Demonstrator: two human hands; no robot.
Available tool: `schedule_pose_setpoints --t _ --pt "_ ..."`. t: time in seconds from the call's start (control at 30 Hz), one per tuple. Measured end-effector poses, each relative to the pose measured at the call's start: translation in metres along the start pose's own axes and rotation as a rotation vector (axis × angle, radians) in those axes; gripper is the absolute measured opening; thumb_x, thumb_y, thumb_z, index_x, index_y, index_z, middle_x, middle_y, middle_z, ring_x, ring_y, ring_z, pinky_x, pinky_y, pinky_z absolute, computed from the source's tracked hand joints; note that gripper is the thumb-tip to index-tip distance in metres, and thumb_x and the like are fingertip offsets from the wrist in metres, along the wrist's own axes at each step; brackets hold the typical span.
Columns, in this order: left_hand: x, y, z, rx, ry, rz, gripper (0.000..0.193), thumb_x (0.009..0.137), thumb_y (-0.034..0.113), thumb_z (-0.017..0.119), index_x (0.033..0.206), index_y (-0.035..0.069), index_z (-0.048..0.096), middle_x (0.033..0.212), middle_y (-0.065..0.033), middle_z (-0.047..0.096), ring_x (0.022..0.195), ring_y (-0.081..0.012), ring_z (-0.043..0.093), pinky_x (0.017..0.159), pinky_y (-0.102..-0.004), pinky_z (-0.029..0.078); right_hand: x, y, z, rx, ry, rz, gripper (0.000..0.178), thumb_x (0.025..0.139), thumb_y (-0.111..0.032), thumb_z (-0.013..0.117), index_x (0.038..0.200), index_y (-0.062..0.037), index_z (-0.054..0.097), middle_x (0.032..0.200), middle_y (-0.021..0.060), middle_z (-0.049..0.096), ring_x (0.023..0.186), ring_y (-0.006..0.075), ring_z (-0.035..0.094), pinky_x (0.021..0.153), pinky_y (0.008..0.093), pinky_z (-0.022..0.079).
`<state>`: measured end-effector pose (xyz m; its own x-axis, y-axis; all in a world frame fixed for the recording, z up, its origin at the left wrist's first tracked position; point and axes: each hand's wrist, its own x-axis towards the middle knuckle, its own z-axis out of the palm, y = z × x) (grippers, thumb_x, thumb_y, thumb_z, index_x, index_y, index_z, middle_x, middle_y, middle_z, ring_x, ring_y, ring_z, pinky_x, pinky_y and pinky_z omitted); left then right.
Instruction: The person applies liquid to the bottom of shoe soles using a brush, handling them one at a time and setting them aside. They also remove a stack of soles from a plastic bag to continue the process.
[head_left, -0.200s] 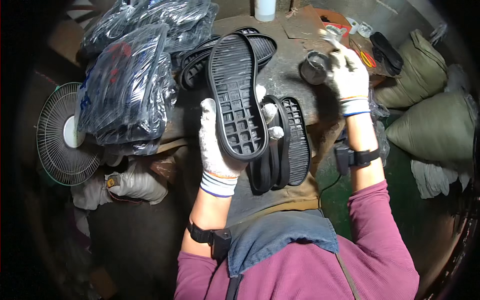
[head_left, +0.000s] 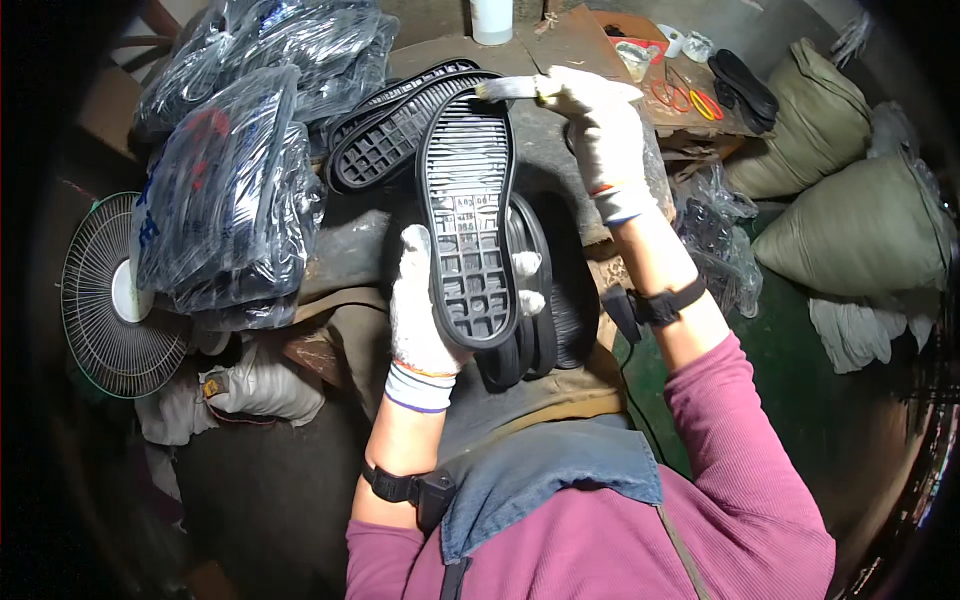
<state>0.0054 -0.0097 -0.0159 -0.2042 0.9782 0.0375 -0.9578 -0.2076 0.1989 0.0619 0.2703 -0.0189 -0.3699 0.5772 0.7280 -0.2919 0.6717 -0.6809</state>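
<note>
Black shoe sole (head_left: 468, 220): centre frame, heel clasped in left hand (head_left: 425, 320); right hand (head_left: 600, 125) gripped brush (head_left: 510, 90) at toe.

A black moulded rubber shoe sole (head_left: 468, 215) stands upright at frame centre, tread facing up, a pale-bristled brush (head_left: 510, 89) touching its toe end.

clear plastic sole packs (head_left: 235, 170) upper left
</note>
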Motion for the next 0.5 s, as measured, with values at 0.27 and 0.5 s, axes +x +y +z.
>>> schedule_pose_setpoints --t 0.27,0.5 --pt "-0.027 0.007 -0.005 0.007 0.103 -0.067 0.079 0.107 0.064 0.03 0.16 0.006 0.034 0.159 -0.0233 0.041 0.121 -0.0581 0.06 0.088 -0.077 0.054 -0.016 -0.063 0.022 -0.322 -0.264 -0.202 0.024 0.095 -0.015 0.067 0.115 -0.0079 0.077 0.11 0.0084 0.077 0.099 0.0208 0.073 0.087 0.0328 0.057" --pt "-0.02 0.009 -0.038 0.052 -0.061 0.018 0.075 0.105 0.063 0.037 0.157 0.009 0.042 0.152 -0.021 0.053 0.13 -0.0423 0.059 0.104 -0.0674 0.049 -0.068 -0.141 0.029 0.384 -0.49 0.429 0.019 0.088 -0.008 0.076 0.106 -0.0024 0.077 0.104 0.0055 0.077 0.096 0.0134 0.071 0.088 0.0284 0.056"
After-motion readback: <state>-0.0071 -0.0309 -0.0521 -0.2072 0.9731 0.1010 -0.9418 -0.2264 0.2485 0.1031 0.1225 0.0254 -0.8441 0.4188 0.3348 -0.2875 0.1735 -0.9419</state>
